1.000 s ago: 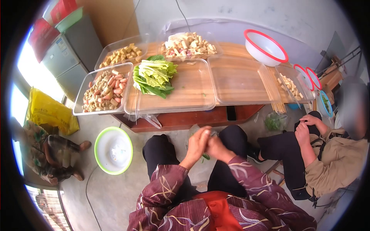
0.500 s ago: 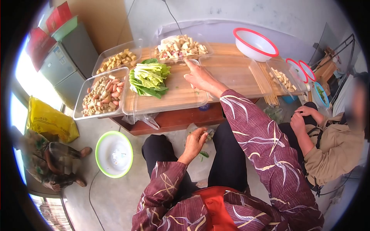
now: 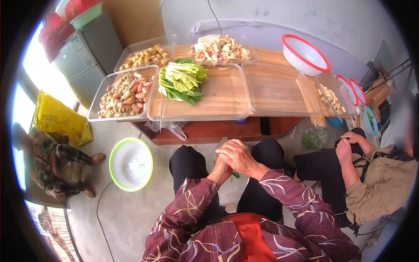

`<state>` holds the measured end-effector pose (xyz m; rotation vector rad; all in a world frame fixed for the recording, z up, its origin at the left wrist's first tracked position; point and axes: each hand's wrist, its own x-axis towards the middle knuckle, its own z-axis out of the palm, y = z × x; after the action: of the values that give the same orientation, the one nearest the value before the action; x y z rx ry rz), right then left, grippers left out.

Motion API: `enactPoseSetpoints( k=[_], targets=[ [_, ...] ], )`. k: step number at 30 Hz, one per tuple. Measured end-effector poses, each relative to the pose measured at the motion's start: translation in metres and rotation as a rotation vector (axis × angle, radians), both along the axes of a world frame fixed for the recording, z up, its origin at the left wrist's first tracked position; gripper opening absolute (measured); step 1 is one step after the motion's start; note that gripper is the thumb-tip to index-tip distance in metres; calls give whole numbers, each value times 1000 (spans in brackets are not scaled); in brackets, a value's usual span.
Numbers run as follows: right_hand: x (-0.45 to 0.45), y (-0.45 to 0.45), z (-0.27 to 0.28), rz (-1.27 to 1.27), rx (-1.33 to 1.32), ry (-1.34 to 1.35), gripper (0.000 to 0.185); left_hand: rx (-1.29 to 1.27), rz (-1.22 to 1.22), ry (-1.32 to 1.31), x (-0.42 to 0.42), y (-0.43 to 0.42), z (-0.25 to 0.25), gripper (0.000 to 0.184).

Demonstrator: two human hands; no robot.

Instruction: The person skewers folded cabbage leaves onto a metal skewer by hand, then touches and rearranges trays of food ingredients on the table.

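My right hand [image 3: 239,157] lies over my left hand [image 3: 221,169], the two clasped together above my knees. The right hand's fingers wrap across the left, whose fingers are mostly hidden beneath. Beyond them on the wooden table stands a clear tray [image 3: 218,107] with leafy greens [image 3: 182,81] at its left end. Left of it, another tray holds sausage pieces and brown chunks [image 3: 124,97]. Behind are trays of yellowish cubes [image 3: 146,56] and mixed pale pieces [image 3: 222,48]. To the right sits a clear tray [image 3: 279,109] beside thin wooden sticks [image 3: 317,120].
A green-rimmed basin [image 3: 131,164] stands on the floor at left. One person [image 3: 375,183] sits at right and another [image 3: 52,161] at far left, by a yellow bag [image 3: 61,118]. A red-rimmed bowl [image 3: 305,56] is on the table's back right.
My right hand, stretched out over the table half a second ago, has come back onto my left hand. The view has shifted slightly.
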<state>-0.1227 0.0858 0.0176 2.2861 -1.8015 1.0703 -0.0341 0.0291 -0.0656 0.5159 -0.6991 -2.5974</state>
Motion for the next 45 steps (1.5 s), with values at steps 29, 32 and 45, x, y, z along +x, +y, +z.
enactPoseSetpoints(
  k=[29, 32, 45],
  targets=[
    [-6, -7, -60, -276, 290, -621, 53, -196, -47, -495, -6, 7, 17, 28],
    [-6, -7, -57, -285, 305, -606, 53, -187, -30, -465, -4, 7, 20, 28],
    [-3, -7, -53, -344, 332, -619, 56, -207, -28, -428, -2, 5, 23, 25]
  ],
)
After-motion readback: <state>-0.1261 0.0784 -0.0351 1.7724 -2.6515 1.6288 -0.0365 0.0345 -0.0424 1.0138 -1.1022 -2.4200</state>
